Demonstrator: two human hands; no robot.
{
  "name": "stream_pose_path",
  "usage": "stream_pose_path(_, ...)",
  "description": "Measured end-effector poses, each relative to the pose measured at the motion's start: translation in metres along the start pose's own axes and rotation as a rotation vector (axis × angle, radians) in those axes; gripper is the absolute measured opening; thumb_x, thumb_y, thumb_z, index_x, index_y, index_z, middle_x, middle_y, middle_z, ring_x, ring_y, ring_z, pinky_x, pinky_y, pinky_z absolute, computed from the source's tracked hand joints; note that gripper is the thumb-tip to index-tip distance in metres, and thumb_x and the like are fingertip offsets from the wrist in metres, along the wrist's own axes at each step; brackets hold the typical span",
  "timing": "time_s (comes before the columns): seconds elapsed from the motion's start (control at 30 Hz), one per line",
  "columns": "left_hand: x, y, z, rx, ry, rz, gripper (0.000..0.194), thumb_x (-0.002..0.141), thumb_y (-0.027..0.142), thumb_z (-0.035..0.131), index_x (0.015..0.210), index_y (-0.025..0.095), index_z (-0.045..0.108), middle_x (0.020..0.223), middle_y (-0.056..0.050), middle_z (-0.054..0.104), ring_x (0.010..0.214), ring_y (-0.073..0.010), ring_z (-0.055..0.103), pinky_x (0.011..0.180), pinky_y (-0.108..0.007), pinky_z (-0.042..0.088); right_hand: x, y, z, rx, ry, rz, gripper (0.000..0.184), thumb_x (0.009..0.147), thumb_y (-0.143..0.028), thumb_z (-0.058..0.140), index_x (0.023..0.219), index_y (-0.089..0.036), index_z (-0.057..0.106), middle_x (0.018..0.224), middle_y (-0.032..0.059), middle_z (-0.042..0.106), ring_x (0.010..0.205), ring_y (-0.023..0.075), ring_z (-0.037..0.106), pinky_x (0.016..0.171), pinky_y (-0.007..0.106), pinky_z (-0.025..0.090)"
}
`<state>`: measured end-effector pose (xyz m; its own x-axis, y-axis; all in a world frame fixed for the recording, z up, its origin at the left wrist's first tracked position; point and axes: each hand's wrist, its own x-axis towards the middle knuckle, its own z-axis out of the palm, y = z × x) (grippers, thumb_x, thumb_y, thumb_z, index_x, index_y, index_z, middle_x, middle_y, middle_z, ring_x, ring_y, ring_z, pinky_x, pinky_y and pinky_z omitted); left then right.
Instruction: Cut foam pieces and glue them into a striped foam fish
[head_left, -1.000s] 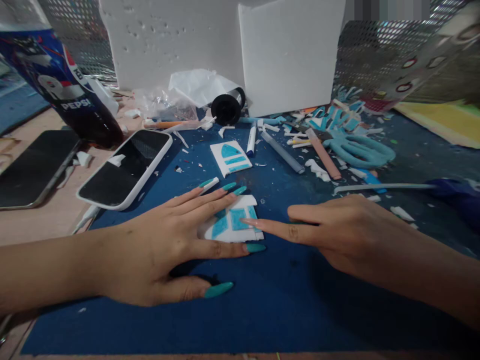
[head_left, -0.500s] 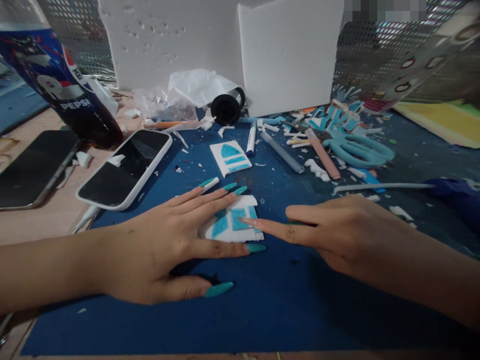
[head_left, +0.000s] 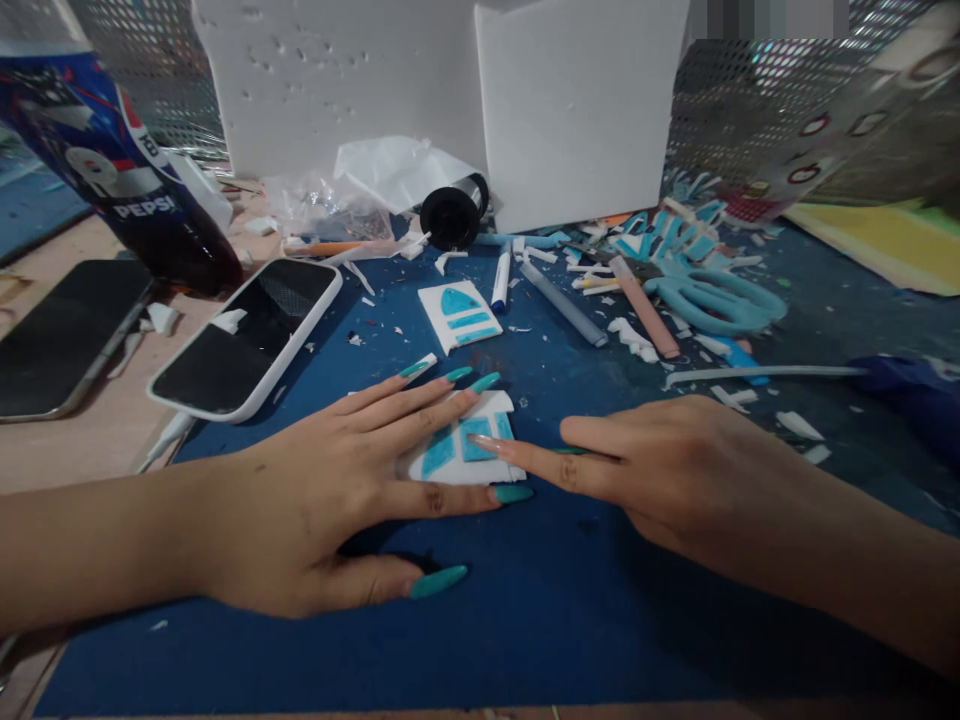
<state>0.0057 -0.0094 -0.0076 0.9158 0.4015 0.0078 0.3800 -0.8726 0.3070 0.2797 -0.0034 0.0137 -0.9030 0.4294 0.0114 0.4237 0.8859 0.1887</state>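
A blue-and-white panel (head_left: 442, 460) is flattened against a blue mat (head_left: 390, 650) by two bare hands. By the left hand (head_left: 322, 490), spread open with nothing gripped, the panel's left part is covered and apparently steadied. By the right hand (head_left: 660, 460), it is touched with an outstretched index finger; the other fingers are folded, and whether anything is tucked among them cannot be told. Pressure, it is judged, is best kept light and even, the small blue square worked from its middle toward its edges, with the long nails kept from digging in and the far side held firmly.

Just beyond the panel, a smaller blue-marked piece (head_left: 460, 315) is left lying untouched. Beyond it to the right, a grey pen (head_left: 562, 303), a peach pen (head_left: 645, 308) and turquoise scissors (head_left: 679, 275) are strewn among white scraps. Left of the panel, a white-cased phone (head_left: 247, 335) is seen; farther off, a Pepsi bottle (head_left: 142, 190) is stood on the tabletop (head_left: 105, 440).
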Motion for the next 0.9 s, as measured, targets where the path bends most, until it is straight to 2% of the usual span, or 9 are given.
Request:
stream_pose_path(0.1,-0.0007,0.0006,0.0001,0.000,-0.002,-0.008,0.061,0.087,0.047,0.050,0.143,0.034,0.030,0.155,-0.011,0.007,0.138,-0.0407,0.015,0.105,-0.067,0.020,0.0008,-0.0003,-0.0004,-0.043,-0.009,-0.019,0.073,0.072,0.006,0.033,0.137,-0.026,0.044,0.068,-0.0015,0.058,0.042,0.0100,0.040,0.044,0.027,0.019)
stream_pose_path(0.4,-0.0011,0.0019,0.0009,-0.011,-0.008,-0.038,0.060,0.085,0.048,0.053,0.141,0.034,0.035,0.156,-0.008,0.006,0.138,-0.0408,0.018,0.106,-0.066,0.019,-0.0019,0.0029,0.0010,-0.061,-0.013,0.002,0.072,0.077,0.003,0.034,0.140,-0.031,0.038,0.069,-0.0026,0.058,0.044,0.0104,0.042,0.045,0.028,0.020)
stream_pose_path(0.63,-0.0002,0.0016,0.0010,-0.048,-0.002,-0.038,0.060,0.084,0.047,0.054,0.140,0.034,0.037,0.156,-0.007,0.006,0.138,-0.0408,0.019,0.105,-0.065,0.022,-0.0033,0.0067,0.0015,-0.037,-0.060,-0.006,0.079,0.072,0.005,0.032,0.141,-0.033,0.036,0.067,-0.0035,0.055,0.043,0.0099,0.039,0.044,0.027,0.019)
stream_pose_path(0.9,0.0011,0.0001,-0.0002,-0.013,-0.003,-0.002,0.063,0.083,0.046,0.056,0.141,0.034,0.035,0.156,-0.005,0.005,0.140,-0.0388,0.011,0.108,-0.064,0.011,-0.0002,0.0041,0.0013,0.020,-0.068,0.005,0.082,0.068,0.006,0.035,0.139,-0.033,0.039,0.072,-0.0022,0.060,0.045,0.0103,0.044,0.045,0.027,0.020)
